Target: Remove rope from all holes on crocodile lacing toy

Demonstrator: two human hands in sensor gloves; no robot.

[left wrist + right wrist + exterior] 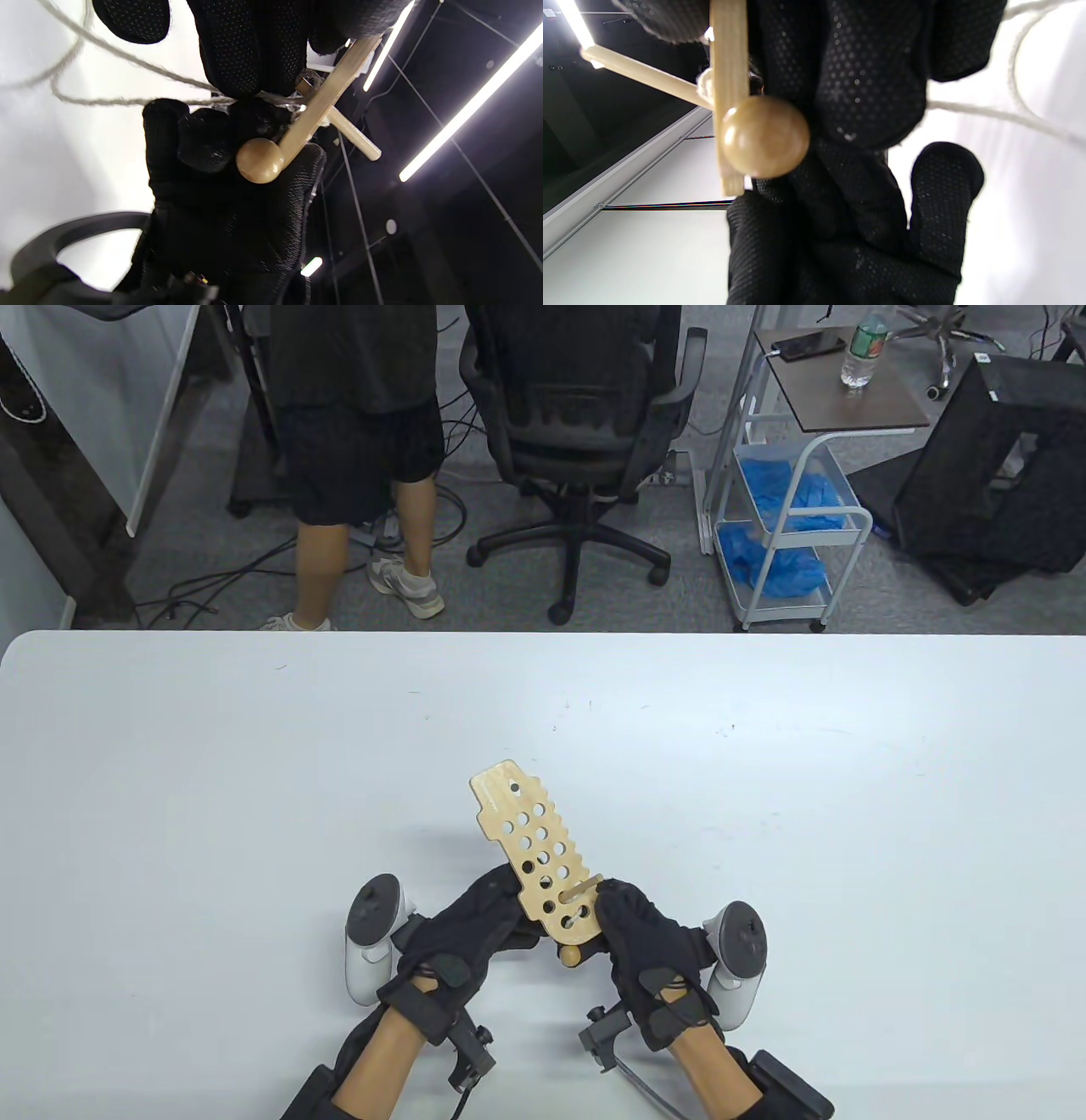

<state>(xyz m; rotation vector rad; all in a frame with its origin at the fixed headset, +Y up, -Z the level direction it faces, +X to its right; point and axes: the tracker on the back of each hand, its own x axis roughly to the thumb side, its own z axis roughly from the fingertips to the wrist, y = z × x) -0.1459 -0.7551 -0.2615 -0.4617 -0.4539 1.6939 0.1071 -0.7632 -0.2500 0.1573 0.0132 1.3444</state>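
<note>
— While the left hand [475, 937] comes in at the lower left of centre, what do its fingers do?
— They curl around the near end of the crocodile lacing toy [536, 853], gripping it from the left and underneath.
— Where is that board?
— Lower middle of the table view, tilted up off the white table [254, 780], its far end pointing to the upper left.
— And the rope [127, 59]?
— In the left wrist view it runs from the upper left in pale loops to the fingers. A wooden ball [569, 956] hangs below the board's near edge.
— The right hand [649, 954]?
— It holds the board's near right edge, fingertips by a wooden peg [580, 888] that sticks through a hole.
</note>
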